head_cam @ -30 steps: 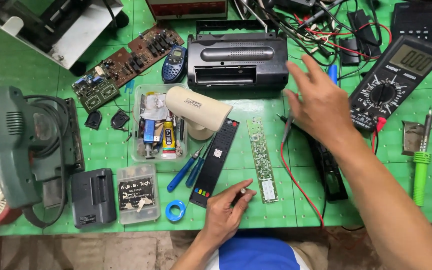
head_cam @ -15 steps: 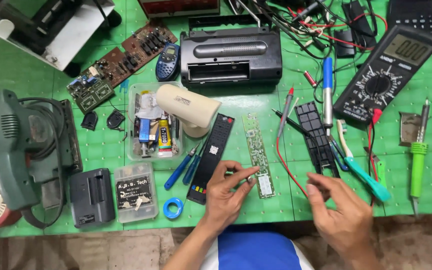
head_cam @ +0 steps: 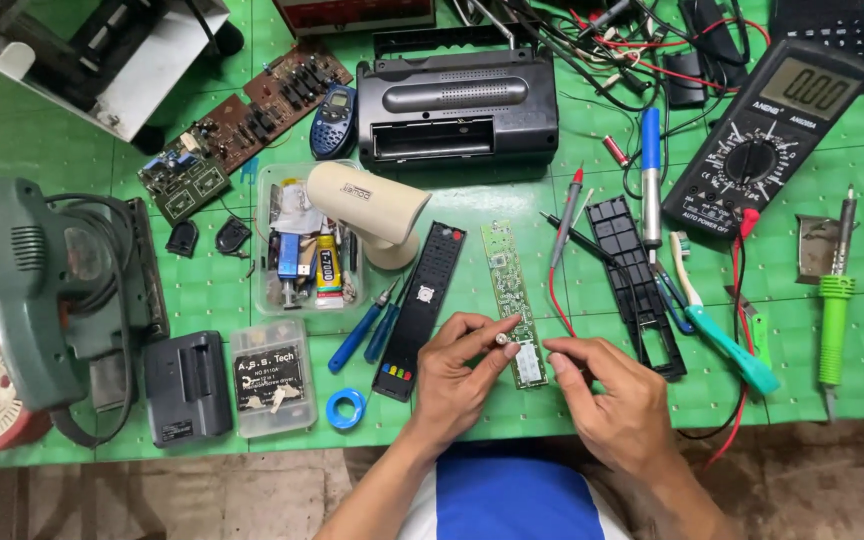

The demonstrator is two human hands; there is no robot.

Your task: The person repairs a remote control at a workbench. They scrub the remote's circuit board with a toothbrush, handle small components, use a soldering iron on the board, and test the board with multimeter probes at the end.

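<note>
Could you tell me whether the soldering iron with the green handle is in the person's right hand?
No, the green-handled soldering iron lies on the mat far right, while the right hand is at the long green circuit board.

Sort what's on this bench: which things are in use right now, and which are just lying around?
In use: left hand pinching a small part; right hand; green circuit strip.

Lying about: black remote front, rear shell, multimeter, radio, sander, soldering iron, screwdrivers.
</note>
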